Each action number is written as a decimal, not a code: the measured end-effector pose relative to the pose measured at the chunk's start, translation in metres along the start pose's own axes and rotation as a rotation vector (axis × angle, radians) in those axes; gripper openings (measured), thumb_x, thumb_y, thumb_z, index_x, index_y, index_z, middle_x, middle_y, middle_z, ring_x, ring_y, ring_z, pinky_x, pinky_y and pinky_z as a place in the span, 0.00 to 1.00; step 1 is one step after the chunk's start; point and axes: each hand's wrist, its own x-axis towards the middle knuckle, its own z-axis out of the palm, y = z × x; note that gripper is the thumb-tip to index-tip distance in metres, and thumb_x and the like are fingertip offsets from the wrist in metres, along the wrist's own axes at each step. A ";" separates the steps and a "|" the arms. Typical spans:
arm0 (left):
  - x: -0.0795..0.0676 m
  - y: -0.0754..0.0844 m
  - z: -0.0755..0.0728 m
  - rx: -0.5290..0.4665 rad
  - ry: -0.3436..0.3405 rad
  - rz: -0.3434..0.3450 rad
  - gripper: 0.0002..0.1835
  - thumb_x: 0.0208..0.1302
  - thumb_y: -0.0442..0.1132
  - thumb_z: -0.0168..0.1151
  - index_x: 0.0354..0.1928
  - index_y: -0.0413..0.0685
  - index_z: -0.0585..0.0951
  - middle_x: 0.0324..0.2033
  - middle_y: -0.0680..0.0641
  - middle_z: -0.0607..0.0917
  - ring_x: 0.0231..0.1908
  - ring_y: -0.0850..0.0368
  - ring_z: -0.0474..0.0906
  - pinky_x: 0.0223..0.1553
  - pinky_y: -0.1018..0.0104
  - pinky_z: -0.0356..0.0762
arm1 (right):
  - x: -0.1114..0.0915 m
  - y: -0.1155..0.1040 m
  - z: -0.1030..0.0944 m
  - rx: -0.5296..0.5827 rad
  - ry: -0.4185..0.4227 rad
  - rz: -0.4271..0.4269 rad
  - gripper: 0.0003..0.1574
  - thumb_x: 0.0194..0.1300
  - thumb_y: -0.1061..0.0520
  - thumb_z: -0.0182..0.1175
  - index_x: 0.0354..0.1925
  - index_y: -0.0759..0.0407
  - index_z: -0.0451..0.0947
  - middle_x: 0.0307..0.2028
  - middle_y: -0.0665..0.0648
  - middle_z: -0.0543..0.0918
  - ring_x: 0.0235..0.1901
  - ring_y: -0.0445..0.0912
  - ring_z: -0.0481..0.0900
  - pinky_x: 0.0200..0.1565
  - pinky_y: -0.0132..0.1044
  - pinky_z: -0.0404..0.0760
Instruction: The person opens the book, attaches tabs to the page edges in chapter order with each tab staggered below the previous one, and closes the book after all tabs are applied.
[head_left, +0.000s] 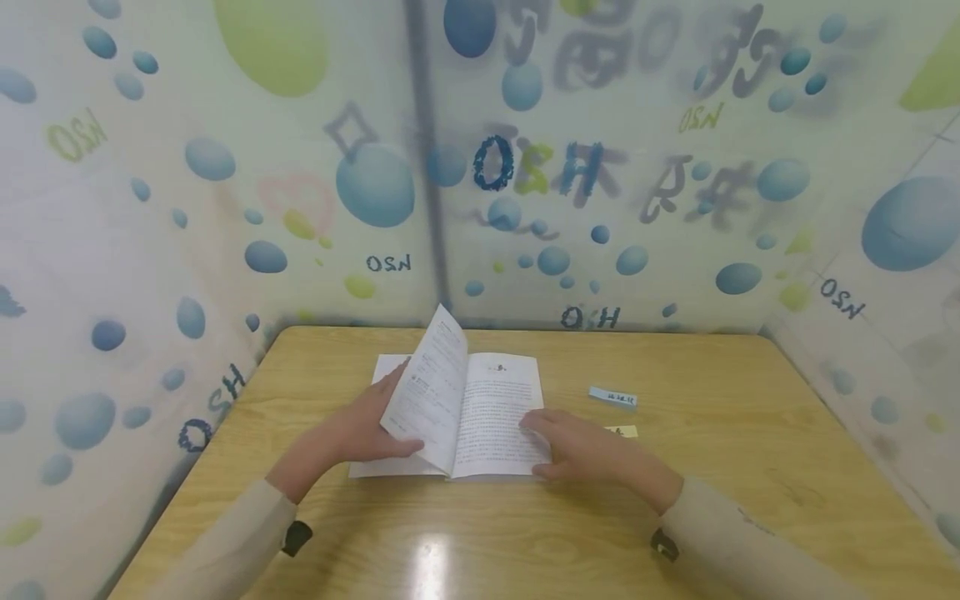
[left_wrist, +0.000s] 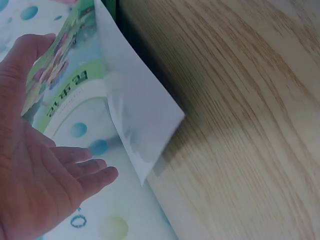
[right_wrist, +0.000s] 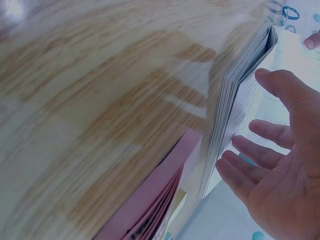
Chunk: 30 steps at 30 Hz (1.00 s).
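An open book (head_left: 498,417) with printed pages lies near the middle of the wooden table. A lifted leaf (head_left: 431,392) stands up from its left half. My left hand (head_left: 367,425) is at that leaf, thumb in front and fingers behind. In the left wrist view, the left hand (left_wrist: 45,165) has its fingers fairly straight beside a colourful green-and-blue page (left_wrist: 70,82) and a white page (left_wrist: 135,100). At the right page's outer edge, my right hand (head_left: 588,450) rests with relaxed fingers. The right wrist view shows the right hand (right_wrist: 285,155) spread beside the book's page edges.
A light-blue paper strip (head_left: 613,397) lies right of the book, with a yellow strip (head_left: 621,432) partly hidden behind the right hand. A pink folded paper item (right_wrist: 165,185) shows near the book in the right wrist view. Patterned curtains (head_left: 525,208) enclose the table.
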 end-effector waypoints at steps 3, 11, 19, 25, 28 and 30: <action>-0.003 -0.008 -0.005 0.058 0.000 -0.002 0.64 0.57 0.55 0.75 0.79 0.33 0.42 0.76 0.30 0.52 0.72 0.33 0.55 0.69 0.39 0.57 | -0.001 0.001 0.000 0.001 0.001 0.004 0.41 0.68 0.46 0.68 0.71 0.61 0.67 0.70 0.58 0.69 0.70 0.52 0.65 0.69 0.46 0.64; -0.008 -0.017 -0.014 0.184 0.059 0.000 0.63 0.57 0.53 0.75 0.77 0.27 0.45 0.73 0.23 0.53 0.71 0.26 0.54 0.68 0.36 0.57 | 0.000 0.002 0.001 0.001 0.007 -0.005 0.41 0.68 0.47 0.68 0.72 0.60 0.67 0.71 0.58 0.69 0.71 0.52 0.64 0.69 0.46 0.64; -0.010 -0.015 -0.007 0.321 0.064 -0.025 0.61 0.57 0.54 0.76 0.78 0.32 0.48 0.73 0.23 0.52 0.70 0.22 0.52 0.66 0.33 0.57 | 0.000 0.002 0.003 0.011 0.019 -0.044 0.43 0.67 0.48 0.70 0.72 0.63 0.67 0.72 0.62 0.66 0.71 0.56 0.62 0.69 0.50 0.62; -0.004 -0.012 0.011 0.363 0.058 0.034 0.56 0.57 0.54 0.74 0.76 0.31 0.56 0.72 0.22 0.56 0.68 0.20 0.54 0.65 0.32 0.58 | 0.001 0.001 0.005 0.033 0.014 -0.055 0.44 0.65 0.45 0.71 0.72 0.60 0.67 0.74 0.61 0.63 0.73 0.54 0.59 0.71 0.49 0.59; 0.001 -0.011 0.020 0.383 0.058 0.086 0.53 0.59 0.55 0.73 0.75 0.30 0.59 0.71 0.22 0.58 0.67 0.20 0.56 0.65 0.31 0.59 | 0.003 0.001 0.006 0.048 0.013 -0.065 0.45 0.64 0.45 0.72 0.71 0.60 0.68 0.74 0.62 0.63 0.73 0.55 0.58 0.71 0.49 0.59; 0.003 -0.010 0.025 0.387 0.054 0.115 0.50 0.60 0.54 0.71 0.74 0.30 0.60 0.70 0.22 0.59 0.67 0.20 0.57 0.64 0.31 0.60 | 0.003 0.000 0.007 0.054 0.010 -0.052 0.45 0.63 0.46 0.73 0.71 0.60 0.69 0.74 0.61 0.63 0.74 0.54 0.58 0.71 0.49 0.58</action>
